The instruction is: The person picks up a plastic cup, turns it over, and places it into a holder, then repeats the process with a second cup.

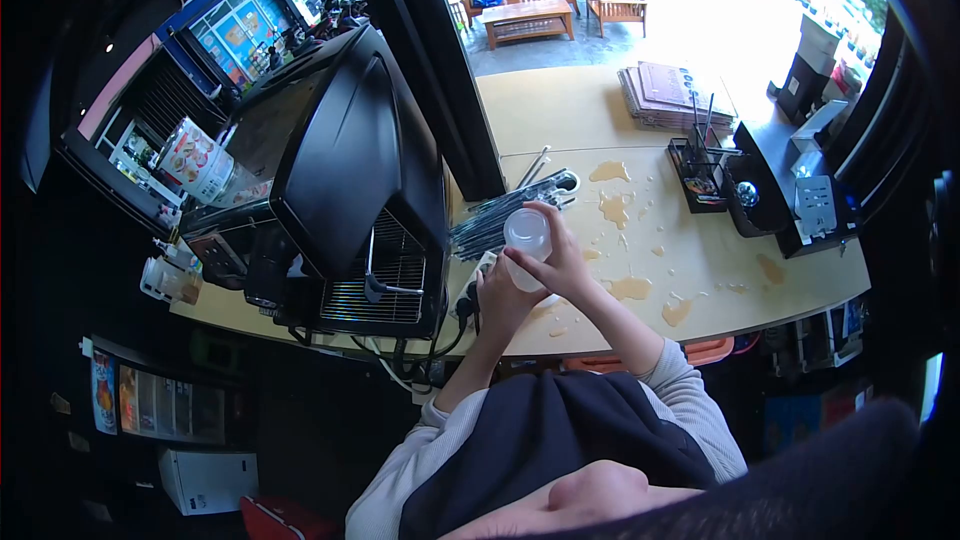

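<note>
A translucent plastic cup (pixel 527 227) is held between both hands over the front of the wooden counter, its round end facing up at me. My right hand (pixel 562 262) curls around its right side, fingers behind and thumb across the front. Lower down, my left hand (pixel 503 298) is closed against the cup's left side, its fingers partly hidden. Just behind the cup lies a bundle of wrapped straws (pixel 490 223). Puddles of light brown liquid (pixel 617 206) spread over the counter to the right of my hands.
A large black coffee machine (pixel 340 170) fills the left, beside a dark post (pixel 430 50). Cables (pixel 462 308) run near my left wrist. On the right stand a black caddy (pixel 697 176) and a black box (pixel 745 195). Brown folders (pixel 668 92) are stacked at the back.
</note>
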### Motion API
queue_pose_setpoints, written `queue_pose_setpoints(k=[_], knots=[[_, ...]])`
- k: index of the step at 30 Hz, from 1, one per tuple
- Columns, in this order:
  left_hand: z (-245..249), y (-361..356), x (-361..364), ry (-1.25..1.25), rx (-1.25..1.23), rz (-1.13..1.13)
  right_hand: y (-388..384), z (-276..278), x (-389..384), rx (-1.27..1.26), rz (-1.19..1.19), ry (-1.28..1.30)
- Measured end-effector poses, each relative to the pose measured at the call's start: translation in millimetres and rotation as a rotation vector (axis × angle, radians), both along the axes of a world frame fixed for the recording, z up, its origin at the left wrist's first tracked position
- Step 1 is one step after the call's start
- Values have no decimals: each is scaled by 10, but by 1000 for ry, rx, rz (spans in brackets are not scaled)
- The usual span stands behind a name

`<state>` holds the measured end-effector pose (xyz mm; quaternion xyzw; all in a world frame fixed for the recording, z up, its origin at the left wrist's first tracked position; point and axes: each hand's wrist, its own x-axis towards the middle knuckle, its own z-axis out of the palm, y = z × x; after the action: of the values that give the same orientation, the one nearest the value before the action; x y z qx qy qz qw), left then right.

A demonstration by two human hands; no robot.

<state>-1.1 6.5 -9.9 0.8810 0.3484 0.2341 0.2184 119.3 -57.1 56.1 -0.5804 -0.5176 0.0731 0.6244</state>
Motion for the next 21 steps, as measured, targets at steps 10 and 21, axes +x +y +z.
queue_pose_setpoints(k=[10, 21], knots=[[114, -84, 31, 121, -2, 105, 1, 44, 57, -12, 13, -12], [123, -112, 28, 130, -22, 130, -35, 113, 77, -109, -84, -116]])
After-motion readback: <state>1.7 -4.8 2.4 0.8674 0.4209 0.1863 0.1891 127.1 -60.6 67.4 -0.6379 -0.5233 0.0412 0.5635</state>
